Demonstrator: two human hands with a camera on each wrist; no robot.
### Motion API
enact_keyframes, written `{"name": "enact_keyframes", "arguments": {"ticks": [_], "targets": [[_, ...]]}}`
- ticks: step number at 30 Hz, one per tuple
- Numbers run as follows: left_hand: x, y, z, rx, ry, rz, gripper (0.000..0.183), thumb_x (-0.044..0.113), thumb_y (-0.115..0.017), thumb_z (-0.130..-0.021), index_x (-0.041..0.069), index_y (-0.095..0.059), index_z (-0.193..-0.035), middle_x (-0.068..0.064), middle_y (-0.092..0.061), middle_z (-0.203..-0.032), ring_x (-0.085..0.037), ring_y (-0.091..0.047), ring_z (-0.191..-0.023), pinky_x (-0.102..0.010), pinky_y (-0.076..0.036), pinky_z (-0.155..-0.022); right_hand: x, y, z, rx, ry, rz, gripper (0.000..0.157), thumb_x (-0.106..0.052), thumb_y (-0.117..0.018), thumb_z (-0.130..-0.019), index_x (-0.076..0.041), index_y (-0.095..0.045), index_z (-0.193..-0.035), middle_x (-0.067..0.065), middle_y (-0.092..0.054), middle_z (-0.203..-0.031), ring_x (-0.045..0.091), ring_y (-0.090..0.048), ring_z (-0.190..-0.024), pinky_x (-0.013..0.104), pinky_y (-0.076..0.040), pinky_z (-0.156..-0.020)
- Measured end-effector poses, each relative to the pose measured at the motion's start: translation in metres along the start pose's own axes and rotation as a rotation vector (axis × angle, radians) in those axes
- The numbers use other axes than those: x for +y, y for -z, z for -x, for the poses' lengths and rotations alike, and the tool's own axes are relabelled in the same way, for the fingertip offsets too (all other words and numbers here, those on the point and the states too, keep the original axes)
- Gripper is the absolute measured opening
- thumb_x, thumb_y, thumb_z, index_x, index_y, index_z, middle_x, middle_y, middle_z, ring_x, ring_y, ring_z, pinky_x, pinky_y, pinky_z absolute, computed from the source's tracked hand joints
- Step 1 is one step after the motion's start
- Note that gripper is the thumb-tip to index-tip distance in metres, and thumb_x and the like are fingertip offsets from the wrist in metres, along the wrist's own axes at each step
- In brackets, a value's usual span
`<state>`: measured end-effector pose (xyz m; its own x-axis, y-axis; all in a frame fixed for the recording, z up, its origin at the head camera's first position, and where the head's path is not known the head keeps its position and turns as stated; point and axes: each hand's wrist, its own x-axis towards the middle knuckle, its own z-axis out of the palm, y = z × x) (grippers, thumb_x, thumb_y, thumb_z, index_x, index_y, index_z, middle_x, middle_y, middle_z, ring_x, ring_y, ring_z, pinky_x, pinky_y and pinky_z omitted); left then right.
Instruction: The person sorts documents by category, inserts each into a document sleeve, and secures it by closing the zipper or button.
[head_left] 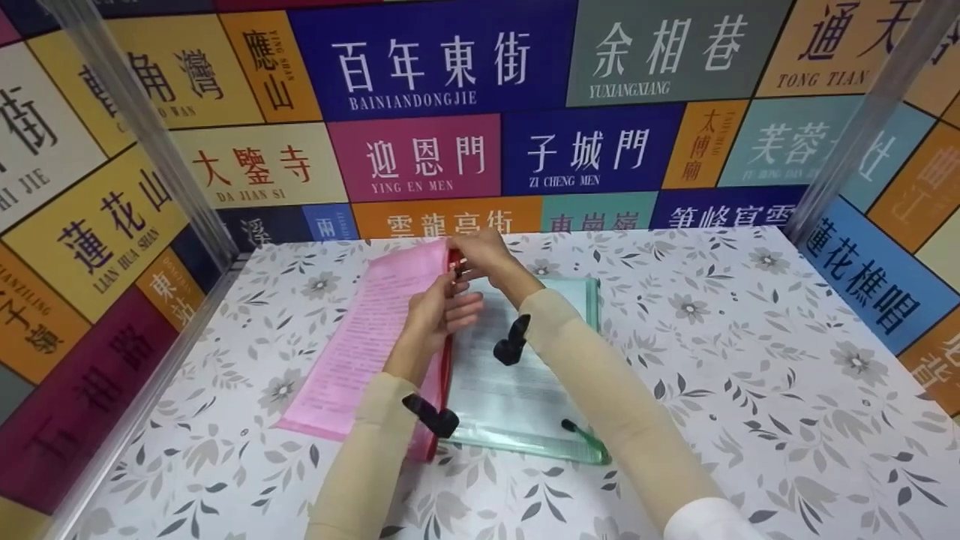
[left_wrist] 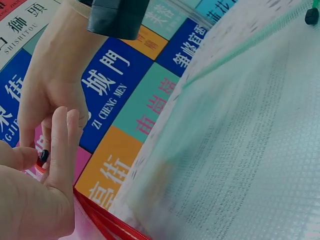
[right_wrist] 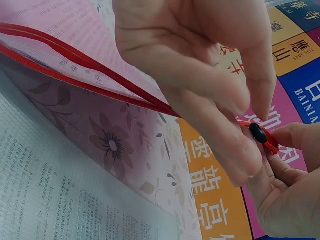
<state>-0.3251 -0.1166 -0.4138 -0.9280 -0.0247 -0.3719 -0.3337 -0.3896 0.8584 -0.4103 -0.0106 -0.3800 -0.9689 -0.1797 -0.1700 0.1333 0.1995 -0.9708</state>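
A pink zip folder (head_left: 360,322) with a printed sheet inside stands tilted at the left, its red zipper (right_wrist: 75,60) edge facing right. At its far corner both hands meet around a small black-tipped zipper pull (right_wrist: 259,132). My left hand (head_left: 435,311) pinches the red corner with thumb and index finger, the other fingers extended. From the far right, my right hand (head_left: 484,255) bends over the corner, its fingertips at the zipper pull; the exact pinch is partly hidden. Beneath lies a green-edged clear zip folder (head_left: 517,375) with printed paper inside.
The table (head_left: 712,390) is covered in white floral cloth. A wall with colourful sign panels (head_left: 412,157) rises behind it, and clear upright posts (head_left: 150,135) stand at the corners. A green pull (head_left: 592,442) lies on the lower folder's near right corner.
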Motion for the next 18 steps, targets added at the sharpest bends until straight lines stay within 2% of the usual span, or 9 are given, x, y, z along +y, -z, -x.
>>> {"name": "enact_keyframes", "arguments": {"ticks": [5, 8, 14, 18], "targets": [[-0.0020, -0.0017, -0.0026, 0.010, 0.012, 0.031, 0.042, 0.036, -0.055, -0.102, 0.000, -0.068, -0.121, -0.012, -0.078, -0.097, -0.018, -0.077, -0.078, -0.035, -0.063, -0.081, 0.0012, -0.0006, 0.0006, 0.024, 0.009, 0.047, 0.021, -0.024, -0.065, -0.092, -0.008, -0.072, -0.080, 0.001, -0.069, -0.079, 0.013, -0.065, -0.067, 0.027, -0.061, -0.061], [-0.0027, -0.0043, -0.0039, 0.010, 0.016, 0.047, 0.044, 0.036, -0.056, -0.102, 0.000, -0.066, -0.124, -0.009, -0.078, -0.093, -0.016, -0.076, -0.077, -0.032, -0.063, -0.079, 0.0015, -0.0002, 0.0004, 0.032, 0.021, 0.056, 0.021, -0.024, -0.065, -0.090, -0.009, -0.072, -0.077, -0.001, -0.069, -0.078, 0.011, -0.064, -0.068, 0.024, -0.058, -0.061], [-0.0050, -0.0093, -0.0076, 0.010, -0.007, 0.096, 0.046, 0.034, -0.056, -0.102, -0.001, -0.063, -0.130, -0.005, -0.076, -0.083, -0.013, -0.074, -0.069, -0.026, -0.063, -0.065, 0.0012, 0.0003, 0.0013, 0.029, 0.042, 0.081, 0.022, -0.026, -0.066, -0.090, -0.010, -0.070, -0.074, -0.002, -0.065, -0.075, 0.009, -0.060, -0.067, 0.022, -0.055, -0.059], [-0.0064, -0.0097, -0.0092, 0.020, -0.013, 0.119, 0.045, 0.035, -0.058, -0.101, -0.001, -0.065, -0.128, -0.004, -0.076, -0.081, -0.013, -0.074, -0.069, -0.027, -0.063, -0.068, 0.0019, 0.0001, 0.0019, 0.032, 0.059, 0.121, 0.022, -0.025, -0.066, -0.090, -0.008, -0.072, -0.078, -0.001, -0.067, -0.076, 0.010, -0.060, -0.069, 0.022, -0.054, -0.060]]}}
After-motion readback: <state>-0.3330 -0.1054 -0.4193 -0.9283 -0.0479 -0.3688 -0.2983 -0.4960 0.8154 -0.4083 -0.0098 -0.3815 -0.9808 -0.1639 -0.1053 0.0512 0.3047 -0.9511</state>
